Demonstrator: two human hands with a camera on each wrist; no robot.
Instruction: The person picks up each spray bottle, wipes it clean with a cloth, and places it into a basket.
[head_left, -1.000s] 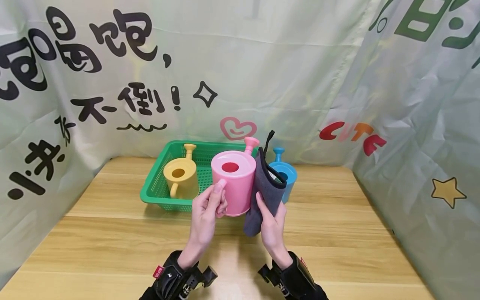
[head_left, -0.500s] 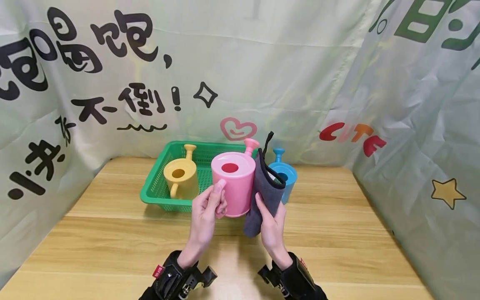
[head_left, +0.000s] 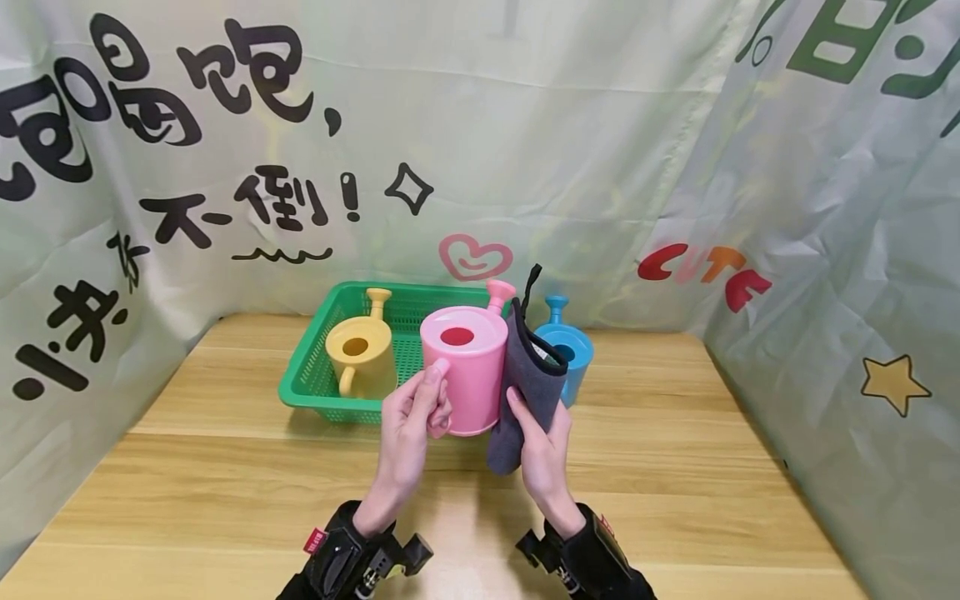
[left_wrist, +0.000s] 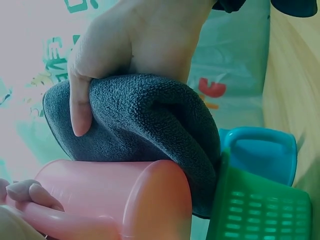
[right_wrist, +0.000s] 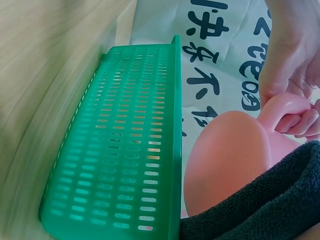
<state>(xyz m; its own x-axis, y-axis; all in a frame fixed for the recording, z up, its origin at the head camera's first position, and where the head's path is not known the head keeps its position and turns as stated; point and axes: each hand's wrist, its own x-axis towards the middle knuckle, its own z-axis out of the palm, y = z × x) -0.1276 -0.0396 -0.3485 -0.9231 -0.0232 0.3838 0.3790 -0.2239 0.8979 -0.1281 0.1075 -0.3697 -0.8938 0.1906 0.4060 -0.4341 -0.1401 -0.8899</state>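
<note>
My left hand (head_left: 408,417) grips the handle of a pink watering can (head_left: 467,375), which is held upright above the table in front of the basket. A dark grey towel (head_left: 528,367) with black edging and a hanging loop is pinched in my right hand (head_left: 546,442). In the left wrist view the folded towel (left_wrist: 140,115) lies against the side of the pink can (left_wrist: 110,185). From the right wrist view I see the can's base (right_wrist: 225,160) and the left fingers (right_wrist: 300,120) curled through its handle.
Behind the hands stands a green perforated basket (head_left: 300,392) holding a yellow watering can (head_left: 367,367). A blue watering can (head_left: 573,350), partly hidden by the towel, stands right of the basket on the wooden table (head_left: 675,467). Printed cloth (head_left: 600,150) hangs behind and at both sides.
The pink can and the towel have sunk very slightly and shifted a touch to the left. Both hands keep the same hold.
</note>
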